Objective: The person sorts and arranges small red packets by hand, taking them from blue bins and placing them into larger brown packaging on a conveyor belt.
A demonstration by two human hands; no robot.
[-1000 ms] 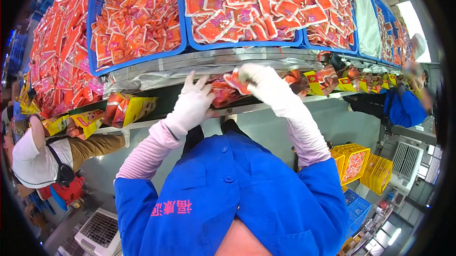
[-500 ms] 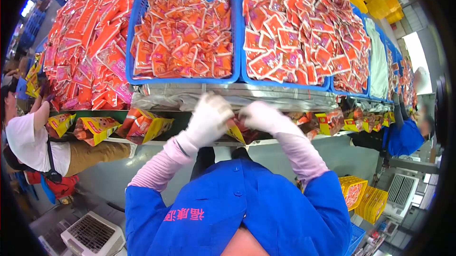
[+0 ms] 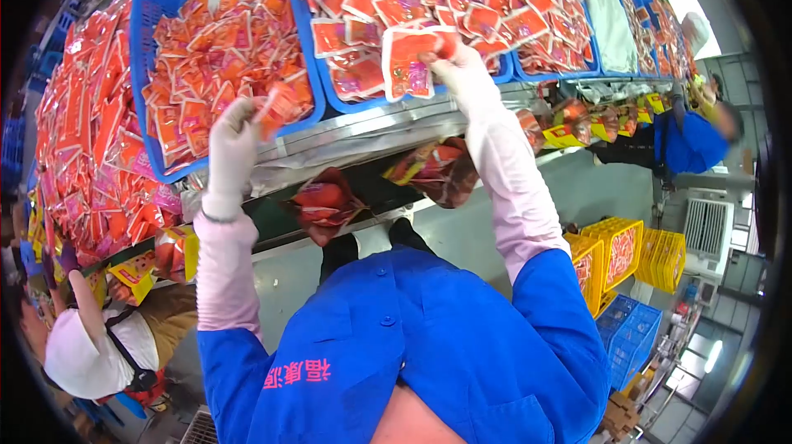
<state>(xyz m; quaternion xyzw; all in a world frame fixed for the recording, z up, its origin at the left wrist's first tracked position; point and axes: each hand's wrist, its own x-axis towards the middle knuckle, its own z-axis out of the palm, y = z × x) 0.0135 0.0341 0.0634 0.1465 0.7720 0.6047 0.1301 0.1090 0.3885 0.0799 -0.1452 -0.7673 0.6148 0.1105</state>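
Note:
My left hand (image 3: 231, 145), in a white glove, pinches a small red packet (image 3: 279, 108) at the front edge of the left blue basket (image 3: 142, 56). That packet is blurred. In my right hand (image 3: 464, 73), also gloved, a red packet with a white border (image 3: 408, 63) hangs above the front of the middle blue basket (image 3: 315, 56), its printed face turned toward me. Both baskets are heaped with similar packets. Below my hands, a dark red bag (image 3: 324, 203) and a red-and-yellow bag (image 3: 437, 170) stand on the green conveyor belt (image 3: 272, 225).
A heap of longer red packets (image 3: 87, 131) lies at left. More yellow-and-red bags (image 3: 569, 124) line the belt at right. One co-worker (image 3: 107, 353) stands left, another (image 3: 697, 143) right. Yellow crates (image 3: 619, 248) and a blue crate (image 3: 631, 333) stand behind on the right.
Both hands have left the bag on the belt and moved up and apart to the baskets. Each now holds a red packet. The camera view has turned and shifted.

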